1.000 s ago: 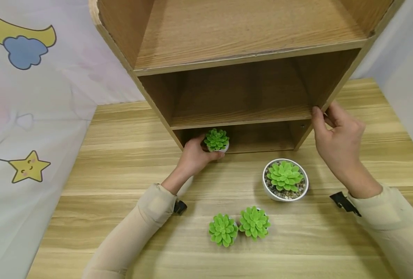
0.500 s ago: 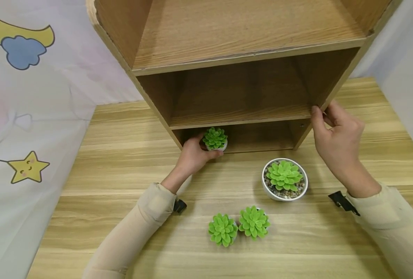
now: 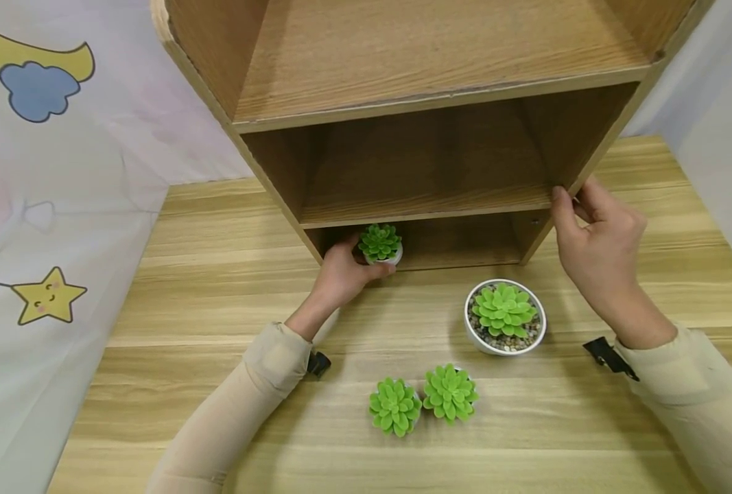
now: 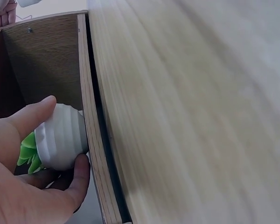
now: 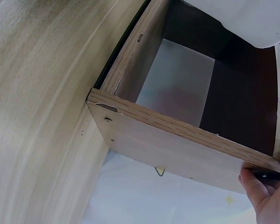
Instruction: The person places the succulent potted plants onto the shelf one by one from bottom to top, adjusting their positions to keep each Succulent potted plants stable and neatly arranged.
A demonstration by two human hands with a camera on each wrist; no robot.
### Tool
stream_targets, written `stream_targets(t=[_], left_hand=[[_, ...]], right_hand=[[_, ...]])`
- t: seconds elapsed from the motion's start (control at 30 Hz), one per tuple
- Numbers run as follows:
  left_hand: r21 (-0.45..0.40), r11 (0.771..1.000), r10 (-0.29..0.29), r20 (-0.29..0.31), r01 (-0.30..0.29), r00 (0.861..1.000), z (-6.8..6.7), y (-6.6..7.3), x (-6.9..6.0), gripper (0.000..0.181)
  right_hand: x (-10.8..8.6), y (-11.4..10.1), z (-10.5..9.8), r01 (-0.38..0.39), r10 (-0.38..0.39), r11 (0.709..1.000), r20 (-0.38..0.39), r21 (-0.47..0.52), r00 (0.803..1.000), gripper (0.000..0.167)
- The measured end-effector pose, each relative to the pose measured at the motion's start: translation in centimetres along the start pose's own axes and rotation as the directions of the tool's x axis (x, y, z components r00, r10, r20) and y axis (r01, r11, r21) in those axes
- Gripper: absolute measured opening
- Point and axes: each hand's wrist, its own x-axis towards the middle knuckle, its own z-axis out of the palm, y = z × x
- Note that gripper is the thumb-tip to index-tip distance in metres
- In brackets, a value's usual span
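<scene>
A small green succulent (image 3: 380, 241) in a ribbed white pot (image 4: 61, 137) stands at the left end of the bottom compartment of a wooden shelf (image 3: 427, 219). My left hand (image 3: 346, 273) grips this pot, thumb on one side and fingers on the other; the pot's base meets the bottom board in the left wrist view. With thumb and fingers my right hand (image 3: 603, 243) pinches the shelf's right side panel, near the middle board. A larger succulent (image 3: 505, 312) in a round white pot with pebbles sits on the table in front of the shelf.
Two more small succulents, one at left (image 3: 395, 406) and one at right (image 3: 451, 394), stand close together on the wooden table (image 3: 174, 288) nearer the person. A printed cloth (image 3: 51, 226) hangs at the left. A pale wall (image 3: 711, 116) is at the right.
The small succulent in my left hand has shifted slightly back and left into the bottom compartment. My right hand stays on the side panel.
</scene>
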Motion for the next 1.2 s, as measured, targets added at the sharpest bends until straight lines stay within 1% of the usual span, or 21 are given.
stream_targets(t=[0.17, 0.73, 0.9, 1.2], left_hand=[[0.002, 1.0, -0.004, 0.003, 0.004, 1.0, -0.03, -0.16, 0.09, 0.078], [-0.007, 1.0, -0.017, 0.014, 0.017, 1.0, 0.01, -0.17, 0.04, 0.082], [-0.01, 1.0, -0.028, 0.025, 0.028, 0.999, -0.04, -0.06, 0.04, 0.082], [-0.018, 0.999, -0.027, 0.022, 0.028, 0.999, -0.02, 0.06, -0.01, 0.078]], right_hand=[[-0.02, 0.03, -0.03, 0.0, 0.0, 1.0, 0.003, -0.001, 1.0, 0.019], [-0.14, 0.21, 0.03, -0.005, 0.005, 1.0, -0.001, -0.009, 1.0, 0.018], [-0.11, -0.06, 0.1, -0.001, 0.001, 1.0, -0.005, 0.001, 1.0, 0.018], [-0.18, -0.12, 0.07, -0.003, 0.003, 1.0, -0.004, 0.007, 1.0, 0.02]])
